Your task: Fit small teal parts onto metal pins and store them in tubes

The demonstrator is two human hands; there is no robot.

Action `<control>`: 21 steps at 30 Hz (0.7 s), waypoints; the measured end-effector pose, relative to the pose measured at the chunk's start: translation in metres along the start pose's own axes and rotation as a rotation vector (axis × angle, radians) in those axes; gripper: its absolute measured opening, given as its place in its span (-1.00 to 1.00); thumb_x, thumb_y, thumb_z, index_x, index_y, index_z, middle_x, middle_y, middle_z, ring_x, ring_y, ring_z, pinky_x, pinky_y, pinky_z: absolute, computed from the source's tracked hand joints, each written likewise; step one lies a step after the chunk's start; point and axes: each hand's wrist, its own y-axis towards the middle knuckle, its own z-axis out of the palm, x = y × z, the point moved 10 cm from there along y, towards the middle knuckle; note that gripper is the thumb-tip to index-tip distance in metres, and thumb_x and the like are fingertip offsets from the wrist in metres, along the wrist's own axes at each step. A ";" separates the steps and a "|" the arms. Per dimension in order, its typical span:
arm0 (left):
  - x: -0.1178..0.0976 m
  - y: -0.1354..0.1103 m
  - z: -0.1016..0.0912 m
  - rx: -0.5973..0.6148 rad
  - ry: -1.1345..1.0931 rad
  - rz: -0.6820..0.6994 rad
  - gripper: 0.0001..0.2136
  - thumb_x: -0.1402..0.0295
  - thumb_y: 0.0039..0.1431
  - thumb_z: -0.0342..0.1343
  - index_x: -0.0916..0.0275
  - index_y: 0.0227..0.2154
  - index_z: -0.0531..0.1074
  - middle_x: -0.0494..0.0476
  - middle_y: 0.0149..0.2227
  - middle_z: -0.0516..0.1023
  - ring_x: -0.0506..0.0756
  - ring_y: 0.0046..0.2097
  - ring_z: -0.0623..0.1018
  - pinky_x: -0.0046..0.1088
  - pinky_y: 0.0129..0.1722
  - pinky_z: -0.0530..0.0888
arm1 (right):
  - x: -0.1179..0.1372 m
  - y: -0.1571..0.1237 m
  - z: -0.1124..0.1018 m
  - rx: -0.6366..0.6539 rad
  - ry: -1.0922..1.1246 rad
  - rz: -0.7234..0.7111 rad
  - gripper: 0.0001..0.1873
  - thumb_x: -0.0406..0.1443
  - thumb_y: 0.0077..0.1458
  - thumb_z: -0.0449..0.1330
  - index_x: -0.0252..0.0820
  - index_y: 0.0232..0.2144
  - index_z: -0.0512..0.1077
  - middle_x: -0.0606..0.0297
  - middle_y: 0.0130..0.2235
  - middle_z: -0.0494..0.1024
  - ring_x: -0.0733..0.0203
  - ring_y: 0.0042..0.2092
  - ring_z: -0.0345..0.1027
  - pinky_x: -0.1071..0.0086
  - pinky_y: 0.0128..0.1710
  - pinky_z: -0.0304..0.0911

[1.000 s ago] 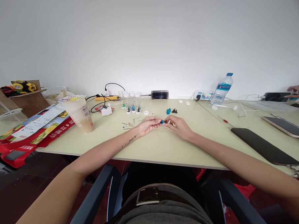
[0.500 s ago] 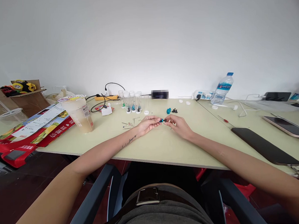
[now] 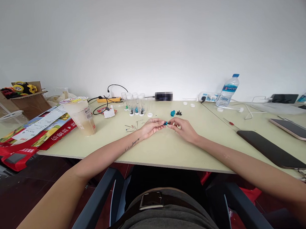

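Note:
My left hand and my right hand rest on the pale green table, fingertips meeting over a small blue part. Both hands pinch it between thumb and fingers. Just beyond them lie another blue part and a small black part. A row of clear tubes with white caps stands further back. Thin metal pins lie scattered to the left of my left hand.
A plastic cup with a tan drink stands at left beside a red printed bag. A water bottle, a small screwdriver, a black phone and another phone lie at right. Power strips and cables run along the wall.
My hands have hardly moved and still pinch the blue part. Another person's hand at the far right edge has gone out of view.

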 end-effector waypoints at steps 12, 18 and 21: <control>0.000 -0.001 0.001 0.014 0.025 -0.007 -0.82 0.44 -0.09 0.25 0.41 -0.38 0.47 0.11 -0.44 0.51 -0.05 -0.35 0.52 -0.53 -0.21 0.39 | -0.002 0.000 0.002 0.007 0.019 0.004 -0.72 -0.10 0.14 0.01 -0.16 -0.38 0.37 0.29 -0.38 0.48 0.26 -0.42 0.29 0.39 -0.37 0.15; 0.000 -0.001 0.003 0.028 0.041 -0.005 -0.82 0.43 -0.08 0.25 0.41 -0.38 0.47 0.13 -0.42 0.52 -0.05 -0.34 0.51 -0.52 -0.20 0.39 | -0.005 0.000 0.005 0.045 0.019 0.027 -0.69 -0.10 0.15 -0.02 -0.16 -0.42 0.36 0.30 -0.41 0.48 0.27 -0.43 0.29 0.40 -0.39 0.14; 0.000 -0.001 0.002 0.019 0.032 -0.003 -0.82 0.43 -0.08 0.25 0.41 -0.38 0.46 0.13 -0.42 0.52 -0.05 -0.34 0.52 -0.53 -0.20 0.39 | -0.003 0.000 0.000 -0.015 0.017 0.002 -0.74 -0.10 0.09 0.06 -0.16 -0.33 0.36 0.28 -0.35 0.49 0.26 -0.41 0.28 0.39 -0.38 0.16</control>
